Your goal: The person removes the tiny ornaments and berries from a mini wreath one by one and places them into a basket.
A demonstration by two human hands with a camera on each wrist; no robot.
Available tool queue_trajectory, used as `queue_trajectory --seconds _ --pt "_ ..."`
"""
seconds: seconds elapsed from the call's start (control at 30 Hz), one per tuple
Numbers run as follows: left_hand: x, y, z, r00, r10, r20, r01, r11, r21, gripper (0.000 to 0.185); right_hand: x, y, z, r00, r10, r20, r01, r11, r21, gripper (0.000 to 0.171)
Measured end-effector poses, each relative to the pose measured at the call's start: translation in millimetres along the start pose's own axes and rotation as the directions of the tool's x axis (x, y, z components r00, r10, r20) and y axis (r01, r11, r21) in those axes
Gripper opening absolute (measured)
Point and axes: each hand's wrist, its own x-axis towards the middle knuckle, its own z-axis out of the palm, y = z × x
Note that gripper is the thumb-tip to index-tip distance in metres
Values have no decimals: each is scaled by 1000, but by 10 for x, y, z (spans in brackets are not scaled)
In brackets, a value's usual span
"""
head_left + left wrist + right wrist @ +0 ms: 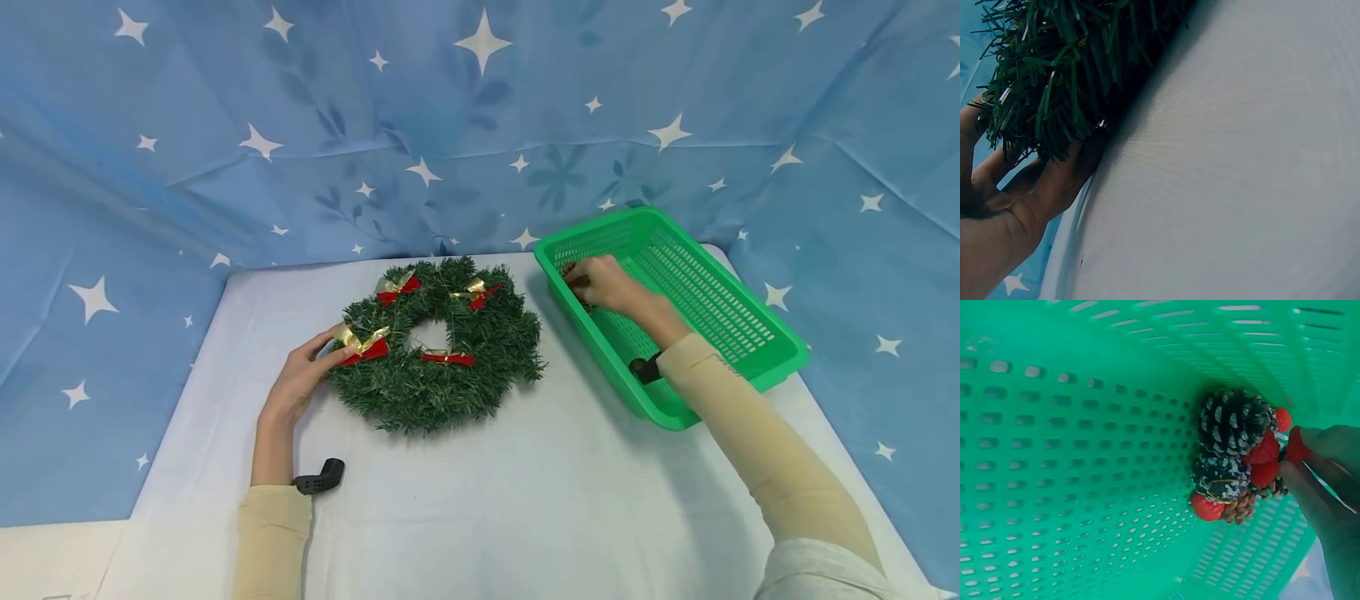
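A round green artificial wreath (442,404) with red-and-gold bows (447,358) lies on the white table. My left hand (303,375) grips its left edge, thumb by one bow; in the left wrist view the fingers (1054,181) reach under the needles. Inside the green basket (750,321), my right hand (611,285) is down at the left end. The right wrist view has its thumb and finger pinching a small red berry-like ornament (1297,447). Beside it sit snow-tipped pine cones (1232,422), a brown cone (1239,507) and red balls (1207,507); the fingers hide part of this pile.
The perforated basket stands at the table's back right, its rim raised around the right forearm. White cloth (450,508) covers the table in front of the wreath. A blue star-patterned curtain (480,125) hangs behind and along both sides.
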Motion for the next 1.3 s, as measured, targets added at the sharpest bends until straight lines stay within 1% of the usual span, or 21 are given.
queue_trajectory --seconds 0.23,0.4,0.53,0.7,0.77,0.87,0.93,1.03,1.2,1.3 --pt "-1 12 29 1000 7 13 -7 1000 2 80 -36 38 50 999 -29 -15 29 999 -23 26" --pt "-24 35 6 1000 -5 10 5 1000 22 81 -30 16 25 998 -50 -41 49 999 -23 24" --pt "-44 54 -8 1000 -1 10 0 1000 24 81 -31 -14 -7 997 -52 -56 51 999 -17 25" --pt "-37 55 -7 1000 3 11 -4 999 42 80 -90 -53 -67 996 -27 -89 27 1000 2 24" --pt "-36 56 -8 1000 4 9 -4 999 53 80 -130 -83 -109 993 -6 -114 10 1000 29 22" --pt "-44 60 -26 1000 6 4 -6 997 80 79 -191 -161 -185 988 42 -149 -27 994 103 22" --pt "-54 66 -40 1000 6 -2 -6 994 111 79 -232 -219 -246 984 93 -154 -65 982 178 24" --pt "-67 85 -60 1000 12 -8 -11 988 154 79 -294 -305 -334 978 160 -136 -116 950 289 28" --pt "-90 154 -74 999 53 -10 -50 978 201 76 -365 -428 -431 969 222 -103 -153 878 453 37" --pt "-105 220 -58 996 88 -13 -83 966 246 72 -401 -514 -459 967 241 -86 -160 830 534 45"
